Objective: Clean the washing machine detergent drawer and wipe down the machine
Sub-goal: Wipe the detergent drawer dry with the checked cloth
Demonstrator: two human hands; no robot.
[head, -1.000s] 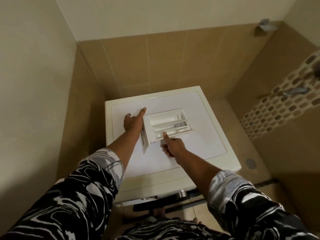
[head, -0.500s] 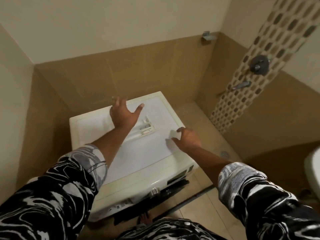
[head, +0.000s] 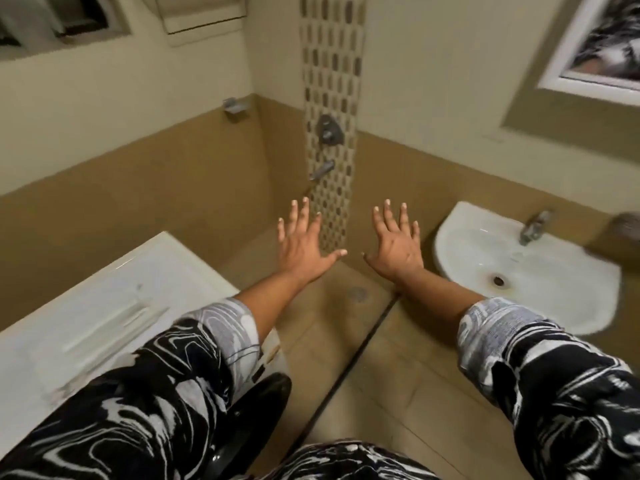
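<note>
Gloss on the white fixtures, matt tan on the tiling, soft cloth nearest the camera.

The white washing machine top (head: pixel 114 299) looks smooth and glossy, catching pale streaks of light, and its dark round door (head: pixel 256 410) shines like polished plastic or glass. The white wall-hung basin (head: pixel 457 237) is glazed ceramic, slick and bright, carrying a dull grey metal tap (head: pixel 533 225). The tan wall tiles (head: pixel 138 202) and tan floor tiles (head: pixel 398 375) appear matt. The black-and-white marbled sleeves (head: pixel 156 410) are printed cloth.

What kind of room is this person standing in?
Probably a home bathroom that also houses the laundry: a white ceramic wall basin with a metal tap, a grey metal shower mixer on a mosaic tile strip, and a white washing machine on the left.
</note>
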